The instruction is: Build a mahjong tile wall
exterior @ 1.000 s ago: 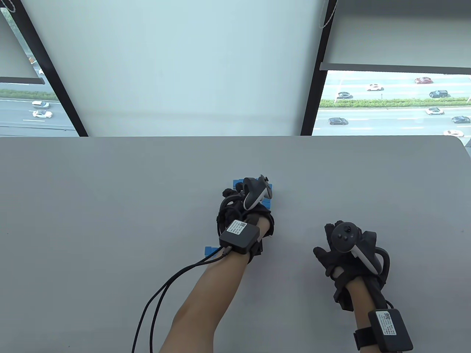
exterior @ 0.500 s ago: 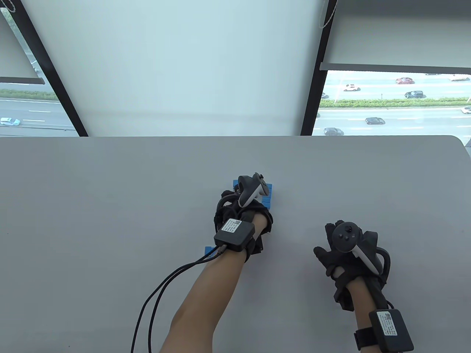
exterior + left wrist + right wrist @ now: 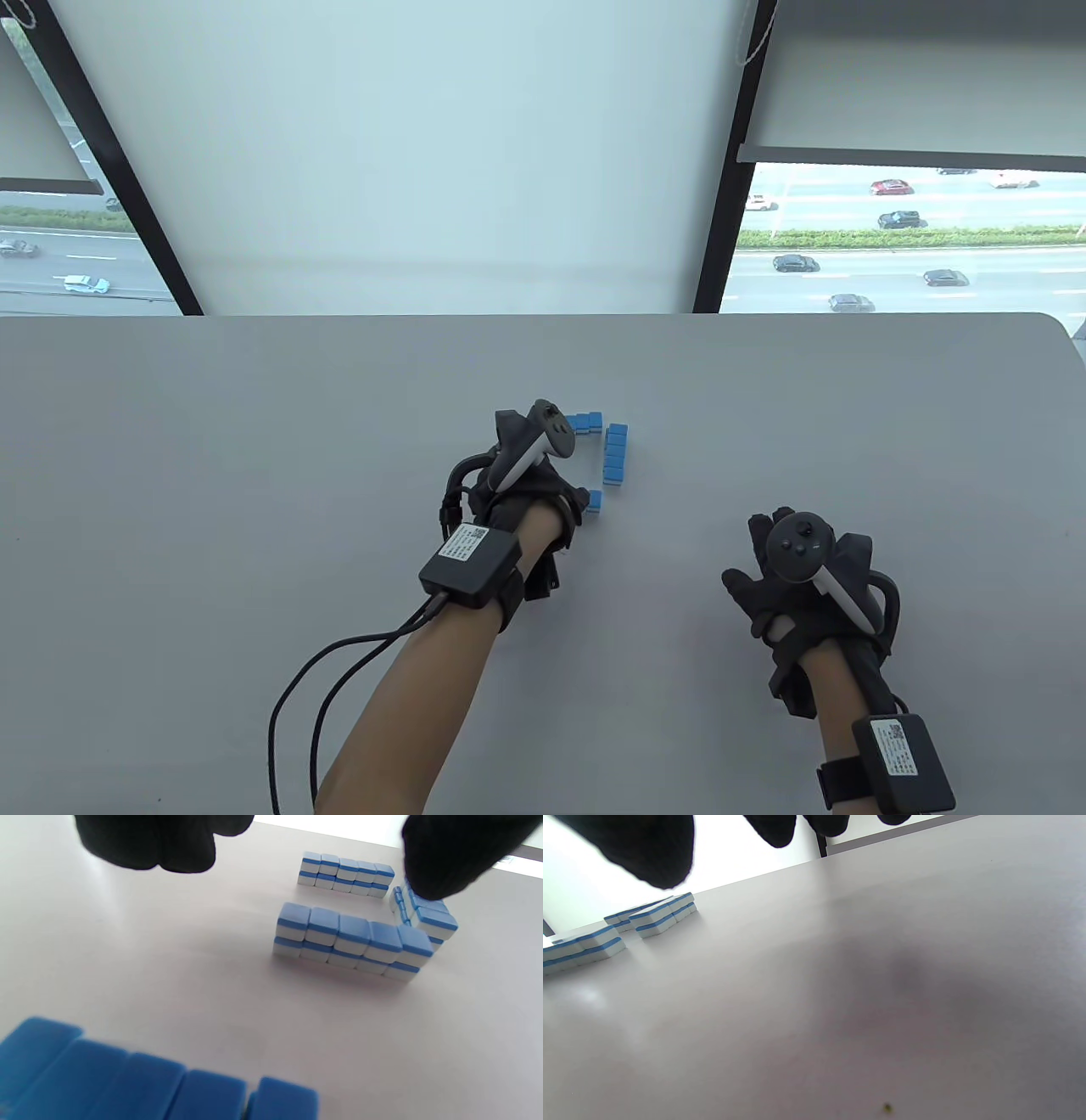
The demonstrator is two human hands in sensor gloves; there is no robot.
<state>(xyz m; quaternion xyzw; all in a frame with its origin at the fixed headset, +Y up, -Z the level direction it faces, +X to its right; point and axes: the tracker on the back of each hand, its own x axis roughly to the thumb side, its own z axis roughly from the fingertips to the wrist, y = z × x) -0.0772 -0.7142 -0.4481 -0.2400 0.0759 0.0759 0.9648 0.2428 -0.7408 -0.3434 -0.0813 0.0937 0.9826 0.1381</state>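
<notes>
We hover left hand (image 3: 517, 501) over bench (image 3: 254, 475), fingers (image 3: 169, 849) relaxed, grasping nothing; right hand (image 3: 797, 586) flat, idle. Tile walls (image 3: 352, 940) two-high, three sides up. We slide near row (image 3: 127, 1086) in gently, keeping stacks aligned.

Grey table (image 3: 254, 509) fills lower half of table view; window behind its far edge, along frame top. Near frame centre, blue-and-white mahjong tile rows, two tiers high:

- far row (image 3: 345, 874), upper right of left wrist view
- near row (image 3: 352, 940) below it, parallel
- side row (image 3: 616, 457) at right ends of both, crosswise

Further blue tile row (image 3: 140, 1082) apart, bottom left of wrist view. Left hand (image 3: 517, 501) just left of rows; right hand (image 3: 797, 586) well apart, lower right.
</notes>
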